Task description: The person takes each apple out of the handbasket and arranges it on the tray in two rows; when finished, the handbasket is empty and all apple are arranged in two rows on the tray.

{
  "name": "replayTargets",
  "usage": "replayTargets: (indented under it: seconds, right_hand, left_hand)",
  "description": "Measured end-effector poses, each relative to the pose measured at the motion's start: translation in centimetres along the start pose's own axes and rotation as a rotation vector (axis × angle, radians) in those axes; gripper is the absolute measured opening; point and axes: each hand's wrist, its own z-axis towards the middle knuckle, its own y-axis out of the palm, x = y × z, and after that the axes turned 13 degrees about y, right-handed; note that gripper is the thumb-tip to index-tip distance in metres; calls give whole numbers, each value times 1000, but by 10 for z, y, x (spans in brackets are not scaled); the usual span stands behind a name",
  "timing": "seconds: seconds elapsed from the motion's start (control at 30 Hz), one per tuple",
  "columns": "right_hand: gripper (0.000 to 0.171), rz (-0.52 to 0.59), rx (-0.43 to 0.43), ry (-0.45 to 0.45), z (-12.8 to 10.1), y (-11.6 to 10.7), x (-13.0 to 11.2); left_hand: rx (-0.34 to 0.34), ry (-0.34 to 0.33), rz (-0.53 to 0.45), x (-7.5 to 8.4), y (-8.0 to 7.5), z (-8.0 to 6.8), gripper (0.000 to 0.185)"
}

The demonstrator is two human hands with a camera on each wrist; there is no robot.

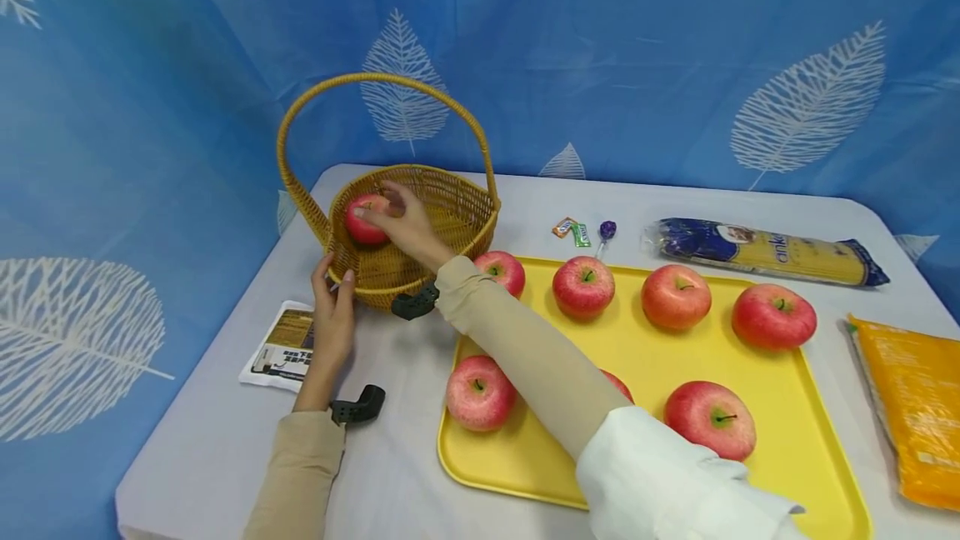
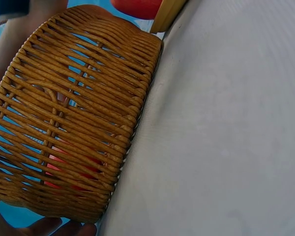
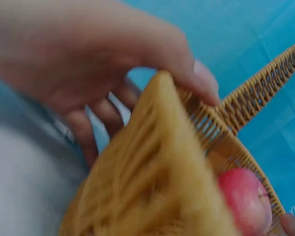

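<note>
The wicker basket (image 1: 461, 227) with a tall arched handle stands at the back left of the table. My left hand (image 1: 333, 315) grips its near left rim, thumb over the edge and fingers outside; its fingers (image 2: 54, 227) also show low in the left wrist view. Inside the basket's left side lies a red apple (image 1: 363, 223). My right hand (image 1: 408, 223) is inside the basket at this apple, thumb and fingers spread over it. In the right wrist view a small gap separates visible fingertips (image 3: 291, 223) from the apple (image 3: 248, 201).
Several apples sit on a yellow tray (image 1: 525, 473), which my right forearm crosses. Behind it lie small candies (image 1: 573, 229), a lollipop (image 1: 607, 229) and a long yellow-blue packet (image 1: 772, 252). An orange bag (image 1: 915, 398) lies far right, a white-brown packet (image 1: 285, 348) left.
</note>
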Motion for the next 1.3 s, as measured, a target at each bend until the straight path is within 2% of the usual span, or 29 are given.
replayTargets:
  seconds: [0.23, 0.43, 0.53, 0.67, 0.77, 0.87, 1.0, 1.3]
  right_hand:
    - [76, 63, -21, 29, 6, 9, -2]
    - [84, 131, 3, 91, 12, 18, -9]
    - [87, 156, 18, 129, 15, 17, -16]
    - [89, 174, 20, 207, 17, 9, -14]
    - [94, 144, 18, 298, 18, 3, -5]
    - [99, 117, 5, 348, 20, 1, 1]
    - [105, 91, -11, 340, 23, 3, 1]
    - [105, -3, -92, 322, 22, 7, -4]
  left_hand:
    - [4, 16, -22, 6, 2, 0, 52]
    - [2, -22, -22, 24, -2, -4, 51]
    - [2, -22, -14, 29, -2, -4, 51]
    - [-9, -29, -1, 18, -1, -4, 51]
    - [-21, -38, 19, 8, 2, -7, 51]
    - [-12, -19, 33, 4, 3, -8, 51]
    - [6, 7, 41, 3, 2, -6, 52]
    - [15, 5, 51, 6, -3, -2, 52]
